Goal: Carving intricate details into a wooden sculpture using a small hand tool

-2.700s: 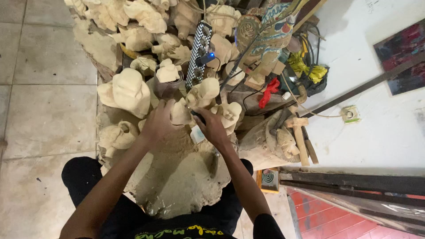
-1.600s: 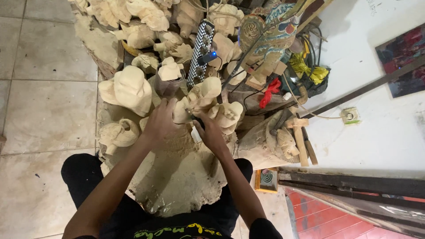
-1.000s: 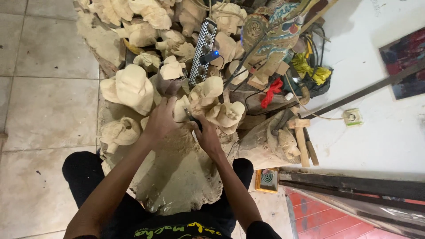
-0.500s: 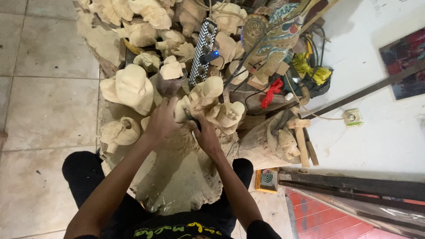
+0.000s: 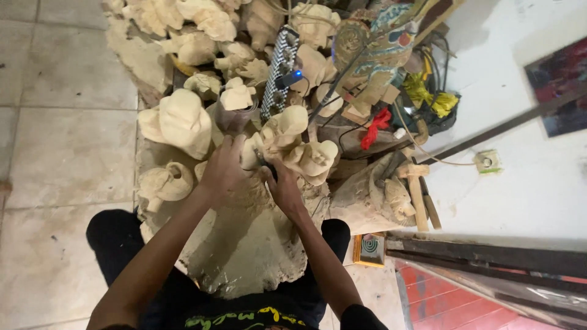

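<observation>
Here your left hand (image 5: 223,168) lies flat on the large pale carved wooden sculpture (image 5: 244,244) across your lap, while your right hand (image 5: 282,186) grips a small dark tool (image 5: 268,166) against it

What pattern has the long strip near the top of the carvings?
A black-and-white check pattern on the strip, seen in the head view.

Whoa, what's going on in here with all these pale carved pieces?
A person sits on the tiled floor with a big pale wood carving resting across their lap. The left hand presses on the carving to steady it, while the right hand has its grip closed on a small dark tool, its tip against the wood. Around them lie many unfinished carved figures, a painted carving, cables and a wooden mallet.
</observation>
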